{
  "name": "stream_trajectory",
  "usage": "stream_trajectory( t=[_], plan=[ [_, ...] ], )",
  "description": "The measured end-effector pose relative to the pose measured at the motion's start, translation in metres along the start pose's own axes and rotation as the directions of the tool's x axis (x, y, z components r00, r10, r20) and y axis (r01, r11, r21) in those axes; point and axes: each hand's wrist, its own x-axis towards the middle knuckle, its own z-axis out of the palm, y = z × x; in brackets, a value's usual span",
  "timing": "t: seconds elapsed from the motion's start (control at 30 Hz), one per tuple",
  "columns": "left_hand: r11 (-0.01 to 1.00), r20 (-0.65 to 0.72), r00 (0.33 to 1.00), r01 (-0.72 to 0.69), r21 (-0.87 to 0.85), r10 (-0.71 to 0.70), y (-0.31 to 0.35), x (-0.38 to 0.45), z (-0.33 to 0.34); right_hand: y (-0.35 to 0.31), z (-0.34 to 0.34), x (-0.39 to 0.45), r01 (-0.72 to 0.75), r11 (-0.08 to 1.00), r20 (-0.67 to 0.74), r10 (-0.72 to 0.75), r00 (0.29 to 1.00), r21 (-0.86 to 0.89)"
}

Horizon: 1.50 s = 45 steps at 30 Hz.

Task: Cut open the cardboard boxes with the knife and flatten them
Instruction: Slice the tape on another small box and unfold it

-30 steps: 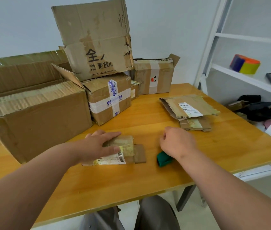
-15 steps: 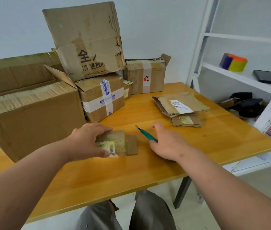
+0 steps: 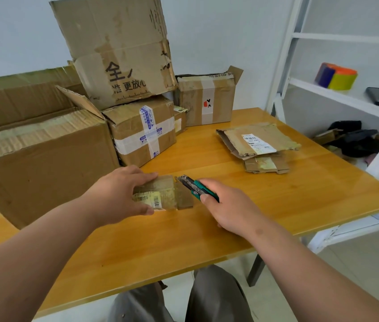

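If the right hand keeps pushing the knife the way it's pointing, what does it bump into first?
Most likely the small taped box that the left hand is holding. The right hand points the knife up-left, its tip already at the box's right end, though depth is hard to judge.

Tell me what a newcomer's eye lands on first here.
First, the right hand gripping a green knife at table centre, blade aimed at the small taped box that the left hand holds. Then the stack of cardboard boxes behind on the left, and the flattened cardboard lying to the right.
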Motion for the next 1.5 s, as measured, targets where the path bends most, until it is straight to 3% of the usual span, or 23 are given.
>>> stream_trajectory(
  t=[0.23,0.37,0.5,1.5],
  plan=[
    [1.0,-0.016,1.0,0.006,-0.012,-0.006,0.0013,-0.0016,0.0022,0.0016,0.0027,0.002,0.022,1.0,0.011,-0.023,1.0,0.008],
    [1.0,-0.021,1.0,0.01,-0.027,-0.01,0.0014,-0.0026,0.0034,0.001,0.0031,0.0015,-0.023,0.993,0.029,0.019,0.999,0.117],
    [0.999,-0.016,1.0,0.02,-0.039,-0.021,0.0017,-0.003,0.0037,-0.0037,0.0003,0.002,-0.026,0.997,0.028,0.024,0.999,0.066],
    [0.998,0.029,0.999,0.025,-0.05,-0.023,0.0034,-0.0031,0.002,0.0031,0.0066,0.0059,-0.095,0.97,0.047,0.086,0.995,0.224]
  ],
)
